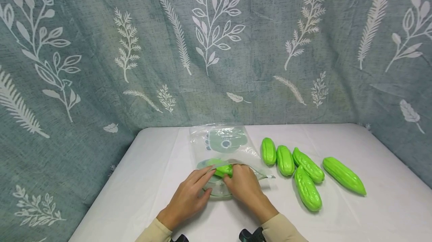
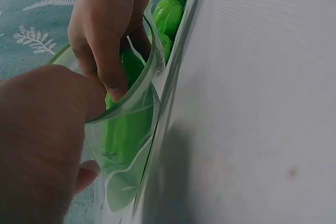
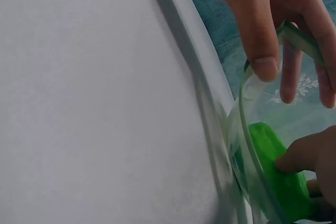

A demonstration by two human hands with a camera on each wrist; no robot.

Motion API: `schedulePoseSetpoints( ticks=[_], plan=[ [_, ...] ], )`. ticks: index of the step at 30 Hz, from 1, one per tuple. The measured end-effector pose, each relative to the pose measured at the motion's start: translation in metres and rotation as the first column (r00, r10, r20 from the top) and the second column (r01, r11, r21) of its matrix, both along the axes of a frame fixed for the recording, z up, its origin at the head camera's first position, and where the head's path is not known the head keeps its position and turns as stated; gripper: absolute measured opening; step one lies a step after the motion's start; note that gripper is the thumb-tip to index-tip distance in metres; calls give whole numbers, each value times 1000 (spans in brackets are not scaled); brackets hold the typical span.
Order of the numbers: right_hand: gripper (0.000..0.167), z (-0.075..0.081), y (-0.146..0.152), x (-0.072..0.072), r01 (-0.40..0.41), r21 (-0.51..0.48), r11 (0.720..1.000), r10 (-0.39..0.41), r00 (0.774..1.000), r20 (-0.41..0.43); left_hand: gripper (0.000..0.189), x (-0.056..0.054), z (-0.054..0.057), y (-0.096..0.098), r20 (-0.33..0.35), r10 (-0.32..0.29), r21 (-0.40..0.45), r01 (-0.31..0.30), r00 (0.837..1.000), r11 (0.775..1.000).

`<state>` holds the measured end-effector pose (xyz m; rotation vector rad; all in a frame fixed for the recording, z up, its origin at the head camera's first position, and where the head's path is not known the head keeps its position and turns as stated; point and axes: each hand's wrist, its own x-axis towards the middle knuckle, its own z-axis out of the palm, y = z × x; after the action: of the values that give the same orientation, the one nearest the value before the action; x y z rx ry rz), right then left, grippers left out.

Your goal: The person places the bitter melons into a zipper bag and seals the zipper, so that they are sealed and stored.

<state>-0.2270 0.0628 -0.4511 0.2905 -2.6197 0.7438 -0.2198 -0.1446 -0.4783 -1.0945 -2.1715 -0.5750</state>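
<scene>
A clear zip bag with a pale green cartoon print lies on the table, its mouth spread toward me. My left hand holds the left side of the mouth, and in the right wrist view its thumb hooks over the rim with the fingers on the other side. Reaching through the opening, my right hand grips a bright green, ridged bitter melon. Through the plastic in the left wrist view, that bitter melon points down into the bag. Part of the right hand's fingers is hidden by the bag rim.
Right of the bag, several more bitter melons lie on the white table: a short one closest to the bag, others grouped beside it, and a longer one farthest right. A leaf-patterned grey-green curtain hangs behind and at both sides.
</scene>
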Motion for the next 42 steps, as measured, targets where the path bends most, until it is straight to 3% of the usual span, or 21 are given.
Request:
schedulePoseSetpoints(
  ticks=[9,13,19,21,25,33,42],
  plan=[
    [37,-8,-3,-2,85,90,992,-77,994,-81,71,-1,0,1,-1,-4,2,4,1000,1000],
    [37,-8,-5,-2,58,33,998,-57,998,-37,71,0,0,1,2,-3,3,3,1000,1000],
    [14,-6,-5,-1,-34,-93,995,41,997,70,71,0,1,1,15,-1,7,1,1000,1000],
    [17,-6,-6,0,-47,-109,993,55,996,76,72,0,1,1,17,-3,9,3,1000,1000],
    [27,-8,-9,0,-51,-84,995,56,997,55,71,-1,1,1,13,-10,13,10,1000,1000],
    [18,-8,-15,-2,-13,7,1000,13,1000,-10,71,-1,1,0,1,-18,21,18,1000,1000],
    [16,-7,-19,-6,22,34,999,-20,999,-49,72,-1,1,1,7,-39,38,39,999,999]
  ],
)
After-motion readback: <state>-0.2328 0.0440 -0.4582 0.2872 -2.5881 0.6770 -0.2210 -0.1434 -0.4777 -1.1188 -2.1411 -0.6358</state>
